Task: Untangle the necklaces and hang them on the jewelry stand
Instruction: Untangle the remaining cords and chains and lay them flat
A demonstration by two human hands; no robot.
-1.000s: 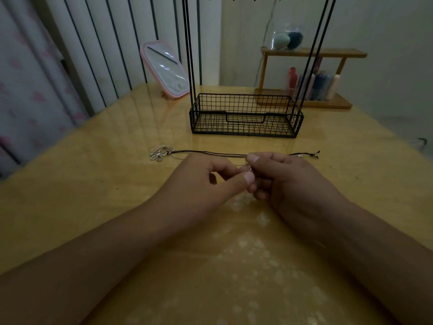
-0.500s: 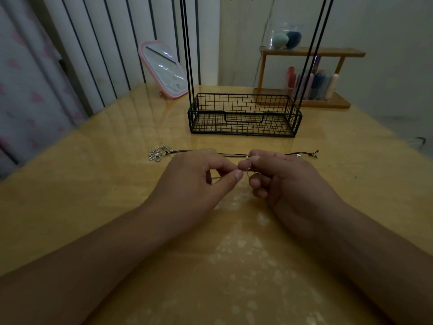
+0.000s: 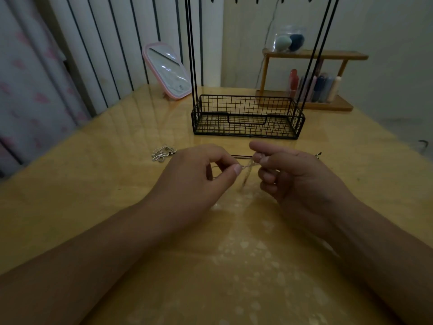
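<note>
We find the left hand point(image 3: 199, 174) and right hand point(image 3: 293, 174) each pinching the thin silver chain point(image 3: 248, 165), strung left to right between their grips above the table point(image 3: 93, 184), the jewelry stand point(image 3: 248, 118) straight ahead, equally near both.

A glossy yellow-wood table point(image 3: 89, 184) fills the lower and middle frame under dim light, its surface showing pale mottled reflections near the bottom centre. Along the upper left hangs a pale curtain point(image 3: 28, 90) with pink motifs, and next to it a white wall panel point(image 3: 112, 43) with thin dark vertical stripes runs toward the top centre, while a plain pale wall point(image 3: 386, 31) covers the upper right. At the table's far edge a pink-framed mirror point(image 3: 167, 70) leans tilted at upper centre-left, and a small wooden shelf point(image 3: 314, 55) at upper right carries a clear jar point(image 3: 289, 38) with rounded sponges on top and a row of small bottles point(image 3: 314, 86) below.
</note>
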